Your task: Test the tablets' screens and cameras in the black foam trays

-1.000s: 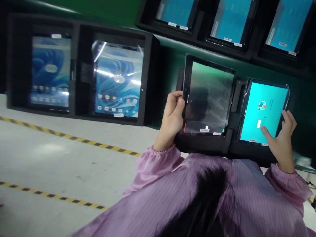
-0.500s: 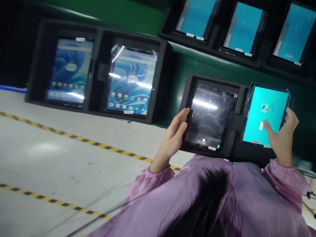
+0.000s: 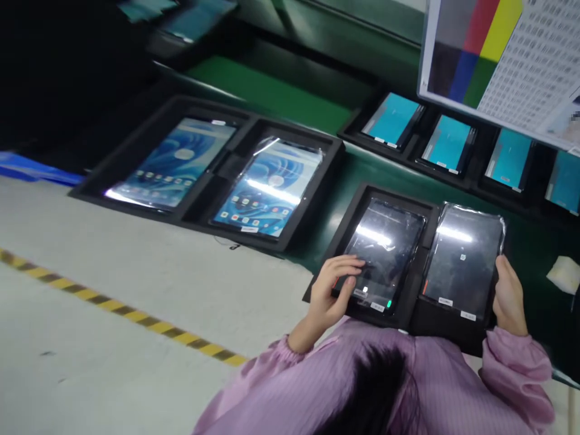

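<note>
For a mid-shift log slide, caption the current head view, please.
Left hand over one dark-screened tablet, right hand at the edge of a second tablet.

Left hand (image 3: pixel 330 294) palm down, fingers (image 3: pixel 345 261) slightly parted; right hand (image 3: pixel 509 298) turned palm inward

The tablets (image 3: pixel 387 249) are gleaming like glossy glass, with crinkled, clear plastic film (image 3: pixel 502 227) glinting at the edges. The trays (image 3: pixel 411 291) are looking matt and foam-like; the surface (image 3: pixel 333 208) is shining smooth.

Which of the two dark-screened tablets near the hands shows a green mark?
The rectangular black tablet under the left hand, with a green mark near its lower right corner. The other black tablet at the right hand shows none.
</note>
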The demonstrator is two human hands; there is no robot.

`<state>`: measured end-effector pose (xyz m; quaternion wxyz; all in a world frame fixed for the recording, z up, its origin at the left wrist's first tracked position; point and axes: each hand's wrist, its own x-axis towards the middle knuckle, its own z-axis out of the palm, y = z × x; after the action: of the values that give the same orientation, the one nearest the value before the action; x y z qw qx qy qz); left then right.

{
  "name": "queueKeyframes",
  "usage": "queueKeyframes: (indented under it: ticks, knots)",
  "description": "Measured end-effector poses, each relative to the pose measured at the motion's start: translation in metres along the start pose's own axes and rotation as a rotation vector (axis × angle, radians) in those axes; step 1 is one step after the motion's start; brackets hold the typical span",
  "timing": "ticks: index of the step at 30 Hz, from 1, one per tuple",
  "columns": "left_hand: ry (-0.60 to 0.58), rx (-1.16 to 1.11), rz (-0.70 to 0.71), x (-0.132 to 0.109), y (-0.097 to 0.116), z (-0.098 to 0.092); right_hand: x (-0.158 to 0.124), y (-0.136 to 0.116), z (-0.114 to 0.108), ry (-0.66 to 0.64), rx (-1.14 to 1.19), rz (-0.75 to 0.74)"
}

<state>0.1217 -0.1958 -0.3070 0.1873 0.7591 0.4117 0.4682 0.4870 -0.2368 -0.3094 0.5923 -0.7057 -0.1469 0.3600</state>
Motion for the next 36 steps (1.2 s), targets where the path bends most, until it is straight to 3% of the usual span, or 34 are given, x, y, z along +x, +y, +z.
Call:
queueKeyframes:
  ticks: [4, 8, 11, 14, 17, 22, 36]
  knots:
    - [-0.133, -0.23, -0.15, 0.033, 0.027, 0.021, -0.013, -0.032, 0.011, -0.002, 0.067, -0.145]
    - [-0.307, -0.357, -0.003, 0.077, 0.062, 0.047, -0.032, -0.091, 0.042, -0.075, 0.19, -0.433]
    - [-0.248, -0.315, 0.113, 0.101, 0.084, 0.051, -0.049, -0.13, 0.067, -0.164, 0.349, -0.681]
    - [-0.05, -0.147, 0.194, 0.111, 0.096, 0.041, -0.063, -0.152, 0.083, -0.231, 0.453, -0.853]
    - [0.088, -0.038, 0.24, 0.111, 0.1, 0.031, -0.071, -0.159, 0.09, -0.233, 0.478, -0.928]
    - [0.178, 0.076, 0.185, 0.104, 0.103, 0.029, -0.079, -0.16, 0.093, -0.263, 0.504, -0.962]
    - [0.092, -0.066, 0.261, 0.11, 0.106, 0.023, -0.083, -0.164, 0.096, -0.154, 0.465, -1.022]
